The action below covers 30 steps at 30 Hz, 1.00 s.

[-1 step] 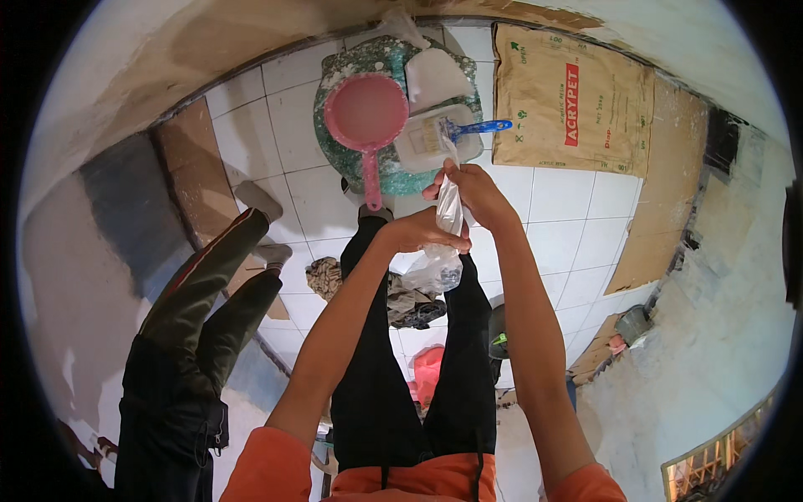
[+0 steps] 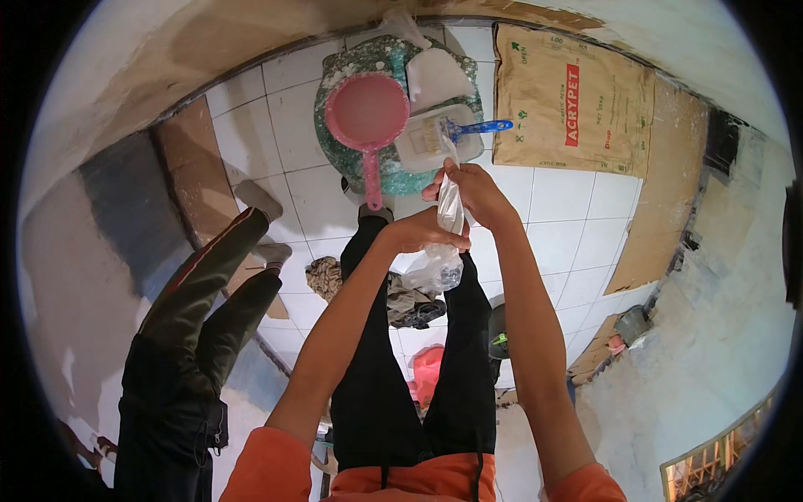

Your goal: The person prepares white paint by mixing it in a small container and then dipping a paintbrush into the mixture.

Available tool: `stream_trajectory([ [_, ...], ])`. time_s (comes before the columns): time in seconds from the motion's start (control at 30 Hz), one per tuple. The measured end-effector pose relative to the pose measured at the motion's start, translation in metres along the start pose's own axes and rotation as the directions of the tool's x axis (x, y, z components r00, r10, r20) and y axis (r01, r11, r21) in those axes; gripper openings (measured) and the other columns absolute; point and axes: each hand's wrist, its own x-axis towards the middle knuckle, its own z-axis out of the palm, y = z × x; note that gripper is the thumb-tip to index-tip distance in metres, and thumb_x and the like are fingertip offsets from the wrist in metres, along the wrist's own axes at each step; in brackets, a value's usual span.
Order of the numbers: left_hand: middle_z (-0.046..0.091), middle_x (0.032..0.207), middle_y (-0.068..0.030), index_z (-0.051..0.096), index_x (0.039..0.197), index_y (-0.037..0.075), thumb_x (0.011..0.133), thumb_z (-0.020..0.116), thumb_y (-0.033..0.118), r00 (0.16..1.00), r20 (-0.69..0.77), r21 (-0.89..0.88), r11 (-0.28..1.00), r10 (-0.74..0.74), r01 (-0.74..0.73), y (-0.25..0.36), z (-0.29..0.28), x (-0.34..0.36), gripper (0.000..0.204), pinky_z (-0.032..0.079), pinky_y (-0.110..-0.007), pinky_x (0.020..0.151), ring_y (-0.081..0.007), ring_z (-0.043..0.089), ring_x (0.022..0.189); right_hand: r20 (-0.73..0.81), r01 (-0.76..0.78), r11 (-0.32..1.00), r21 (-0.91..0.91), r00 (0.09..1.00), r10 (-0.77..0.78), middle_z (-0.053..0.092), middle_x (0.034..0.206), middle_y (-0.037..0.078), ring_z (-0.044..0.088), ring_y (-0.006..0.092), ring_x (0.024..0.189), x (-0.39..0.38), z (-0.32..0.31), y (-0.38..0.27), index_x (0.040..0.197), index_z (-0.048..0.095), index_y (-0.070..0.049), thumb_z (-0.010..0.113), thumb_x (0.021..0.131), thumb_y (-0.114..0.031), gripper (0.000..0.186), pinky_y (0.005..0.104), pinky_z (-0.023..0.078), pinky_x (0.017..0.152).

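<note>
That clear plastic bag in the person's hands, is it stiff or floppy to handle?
Probably floppy: the clear plastic bag is twisted thin between the right hand and left hand. Its bulging bottom suggests some weight, and the glossy film may be slippery.

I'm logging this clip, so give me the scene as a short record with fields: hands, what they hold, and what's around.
left hand: grips the clear plastic bag low, at its bulging part
right hand: pinches the bag's twisted top
ahead: green basin holding a pink dipper, a white tray and a blue-handled brush
floor: white tiles, flattened cardboard, crumpled rag
nearby: another person's legs
</note>
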Motion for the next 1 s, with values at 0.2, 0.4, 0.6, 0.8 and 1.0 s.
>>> stream_trajectory([
  [0.2,0.058,0.087,0.0006,0.058,0.097,0.009,0.080,0.078,0.017,0.951,-0.243,-0.006,0.981,0.188,-0.196,-0.029,-0.003,0.016,0.028,0.048,-0.032,0.068,-0.0128,0.056,0.081,0.047,-0.002,0.987,0.158,0.999,-0.006,0.065,0.090,0.015,0.066,0.0251,0.085,0.015,-0.003,0.015,0.104,0.052,0.002,0.039,0.103,-0.030,0.034,0.0386,0.054,0.080],
  [0.4,0.056,0.091,0.0009,0.055,0.106,0.010,0.082,0.077,0.024,0.940,-0.340,-0.028,1.000,0.000,-0.010,-0.021,-0.003,0.006,0.035,0.047,-0.033,0.072,-0.0123,0.055,0.085,0.072,-0.011,0.968,0.252,0.997,-0.008,0.064,0.089,0.012,0.065,0.0215,0.084,0.015,0.001,0.015,0.109,0.052,0.000,0.042,0.103,-0.036,0.038,0.0355,0.054,0.078],
  [0.6,0.058,0.092,-0.0010,0.055,0.108,0.007,0.081,0.072,0.022,0.913,-0.394,-0.068,0.994,-0.104,0.084,-0.027,-0.022,0.016,0.035,0.045,-0.031,0.073,-0.0125,0.056,0.085,0.045,0.018,0.976,0.217,0.999,-0.028,0.063,0.092,0.010,0.064,0.0220,0.085,0.037,0.002,0.036,0.112,0.051,-0.004,0.045,0.102,-0.033,0.032,0.0368,0.054,0.080],
  [0.8,0.063,0.101,-0.0046,0.058,0.114,0.006,0.080,0.069,0.017,0.859,-0.511,-0.127,0.989,-0.003,-0.072,-0.049,-0.035,0.022,0.037,0.046,-0.033,0.082,-0.0155,0.060,0.093,0.019,0.064,0.963,0.261,0.997,-0.071,0.060,0.093,0.007,0.060,0.0191,0.086,0.053,0.006,0.055,0.112,0.053,-0.005,0.042,0.103,-0.027,0.026,0.0337,0.051,0.079],
  [1.0,0.063,0.113,-0.0084,0.055,0.124,0.005,0.080,0.071,0.012,0.969,-0.231,-0.213,0.976,-0.084,0.034,-0.050,-0.067,0.011,0.048,0.048,-0.033,0.084,-0.0177,0.061,0.104,-0.068,0.121,0.993,0.005,0.990,-0.121,0.060,0.095,0.006,0.058,0.0165,0.086,0.056,0.015,0.067,0.115,0.053,-0.006,0.043,0.103,-0.027,0.026,0.0308,0.048,0.079],
])
